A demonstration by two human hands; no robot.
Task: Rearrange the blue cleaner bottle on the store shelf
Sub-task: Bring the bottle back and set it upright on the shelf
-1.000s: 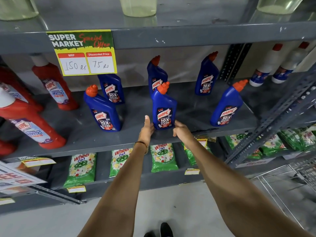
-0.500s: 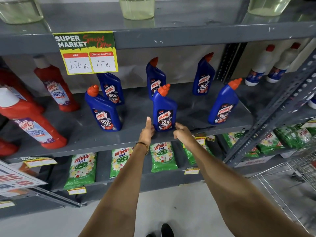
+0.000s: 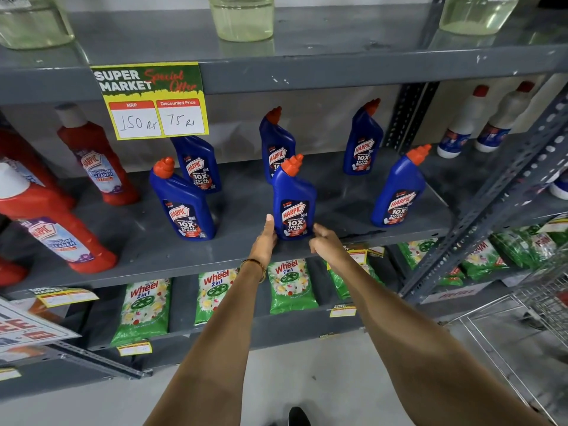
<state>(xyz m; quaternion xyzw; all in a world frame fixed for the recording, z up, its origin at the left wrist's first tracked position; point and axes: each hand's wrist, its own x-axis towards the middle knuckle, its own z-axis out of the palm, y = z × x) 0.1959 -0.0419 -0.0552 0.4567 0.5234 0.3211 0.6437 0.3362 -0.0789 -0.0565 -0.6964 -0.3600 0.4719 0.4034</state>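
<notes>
A blue cleaner bottle [image 3: 294,200] with an orange cap stands upright near the front edge of the grey middle shelf [image 3: 233,256]. My left hand [image 3: 265,241] presses against the bottle's lower left side with the thumb pointing up. My right hand [image 3: 325,241] touches its lower right side with the fingers loosely curled. The base sits between the two hands. Several other blue bottles stand on the same shelf: one at front left [image 3: 183,204], one at front right [image 3: 399,192], and others behind at the back.
Red cleaner bottles [image 3: 61,229] stand at the left, white bottles [image 3: 464,124] at the back right. A price sign [image 3: 153,101] hangs from the upper shelf. Green detergent packs [image 3: 289,285] fill the shelf below. A slanted metal upright [image 3: 491,195] and a wire cart [image 3: 547,299] stand at the right.
Both hands stay at the base of the middle front bottle, which stays upright in about the same spot. Only the view has shifted a little.
</notes>
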